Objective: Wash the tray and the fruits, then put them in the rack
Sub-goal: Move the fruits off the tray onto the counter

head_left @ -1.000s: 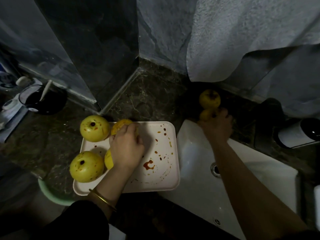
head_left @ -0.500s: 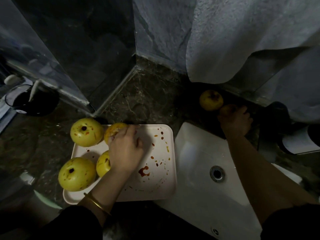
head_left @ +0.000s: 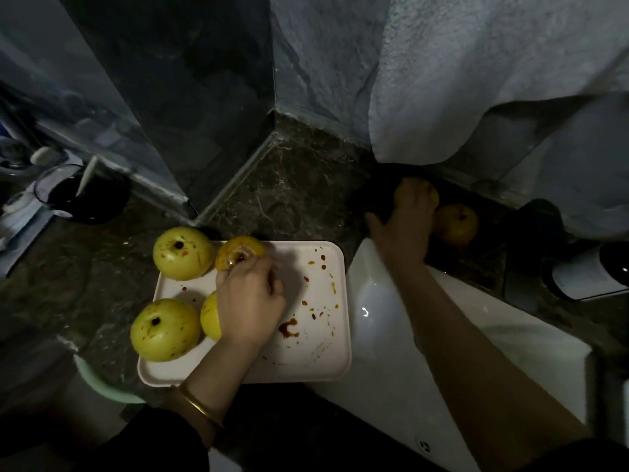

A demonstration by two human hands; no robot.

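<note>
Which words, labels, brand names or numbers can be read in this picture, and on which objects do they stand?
No text can be read in this picture.
The white and dark container at the right edge shows a white band, but no legible print.
A small round mark on the sink near its front edge is too small to read.
The items at the far left are too dark and blurred to show any label.
The tray carries only red stains.

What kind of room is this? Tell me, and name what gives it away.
Probably a bathroom counter: a white basin set in dark marbled stone, a towel hanging above it, and a cup with what looks like a toothbrush at far left.
</note>
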